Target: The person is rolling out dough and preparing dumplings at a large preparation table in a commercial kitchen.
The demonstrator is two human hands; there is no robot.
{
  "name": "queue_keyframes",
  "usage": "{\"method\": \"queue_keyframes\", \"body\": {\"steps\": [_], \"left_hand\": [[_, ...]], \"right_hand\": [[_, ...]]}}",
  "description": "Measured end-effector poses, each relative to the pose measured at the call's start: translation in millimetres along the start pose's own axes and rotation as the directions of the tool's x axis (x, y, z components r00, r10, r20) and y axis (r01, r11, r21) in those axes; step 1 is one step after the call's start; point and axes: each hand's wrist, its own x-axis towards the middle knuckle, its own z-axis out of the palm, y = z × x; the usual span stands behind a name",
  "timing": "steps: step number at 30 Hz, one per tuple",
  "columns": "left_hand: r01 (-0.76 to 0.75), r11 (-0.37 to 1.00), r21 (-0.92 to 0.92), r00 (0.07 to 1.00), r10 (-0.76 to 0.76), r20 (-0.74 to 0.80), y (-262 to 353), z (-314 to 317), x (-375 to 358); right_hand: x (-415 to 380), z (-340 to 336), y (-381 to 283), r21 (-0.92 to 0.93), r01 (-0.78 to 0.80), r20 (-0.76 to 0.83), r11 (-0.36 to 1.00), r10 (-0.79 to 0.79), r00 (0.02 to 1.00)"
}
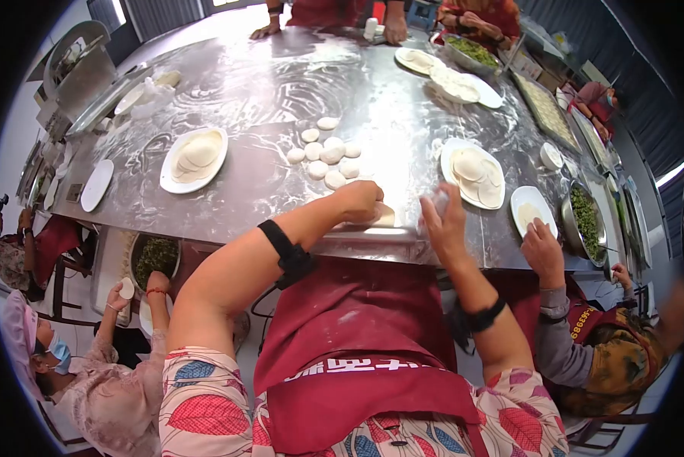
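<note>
My left hand (361, 201) is closed at the front edge of the steel table, its fingers on a pale, flat piece of dough (386, 215). To the right of it, my right hand (446, 222) is raised a little, thumb and fingers apart and partly blurred. A whitish patch shows between those fingers; I cannot make out what it is. Just beyond my left hand lie several small floured dough rounds (333, 151) in a cluster. Near my right hand is a white plate (447, 152) with thin dough wrappers (477, 174) stacked on it.
Another plate (165, 177) of wrappers stands on the left, near an oval white plate (97, 186). Bowls of green filling (583, 217) sit at the right and far right. Co-workers flank me closely; one hand (542, 250) reaches over a small plate (519, 199). Flour streaks the steel table (258, 99).
</note>
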Motion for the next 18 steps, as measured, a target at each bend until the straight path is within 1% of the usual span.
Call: {"method": "queue_keyframes", "body": {"steps": [2,3,5,6,8,10,11,14,15,17,18], "left_hand": [[-0.007,1.0,0.002,0.999,0.007,-0.034,-7.7,2.1,-3.4],[0.042,0.997,-0.061,0.999,-0.043,-0.023,-8.1,-1.2,-7.6],[0.021,0.999,-0.039,1.0,-0.021,0.001,-6.9,-7.8,-15.7],[0.006,1.0,-0.023,1.0,-0.006,0.01,-5.5,-11.3,-17.3],[0.025,1.0,-0.007,0.999,-0.026,-0.045,-6.7,-7.7,-12.2],[0.062,0.998,-0.017,0.996,-0.063,-0.069,-7.1,-5.3,-4.7],[0.003,0.999,-0.046,0.996,-0.007,-0.085,-12.4,0.4,-0.4],[-0.051,0.995,0.083,0.998,0.054,-0.033,-13.9,0.5,-2.0],[-0.021,1.0,0.013,0.998,0.022,-0.055,-15.7,1.0,-3.4],[0.015,0.984,-0.175,0.999,-0.02,-0.027,-19.3,-1.0,-11.6],[0.036,0.964,-0.262,0.999,-0.039,-0.005,-19.6,-1.4,-15.9]], "right_hand": [[-21.8,-7.4,-4.7,0.088,-0.052,-0.013,0.995,0.054,0.998],[-17.9,-6.7,-3.5,0.076,-0.051,0.0,0.996,0.051,0.999],[-4.7,-2.9,-0.1,0.057,-0.06,0.015,0.997,0.06,0.998],[9.7,4.4,6.3,0.01,-0.015,-0.001,1.0,0.015,1.0],[39.1,21.0,21.7,-0.09,0.08,-0.021,0.993,-0.082,0.996],[42.2,24.3,18.8,-0.102,0.082,-0.014,0.991,-0.084,0.996],[44.2,23.9,17.9,-0.114,0.085,-0.007,0.99,-0.086,0.996],[4.6,1.3,3.1,-0.06,-0.022,-0.007,0.998,0.021,1.0],[-8.5,-4.1,-3.2,-0.001,-0.037,-0.003,0.999,0.037,0.999],[-28.4,-9.5,-12.3,0.128,-0.076,0.004,0.989,0.076,0.997],[-24.9,-7.6,-9.8,0.083,-0.067,0.005,0.994,0.066,0.998]]}}
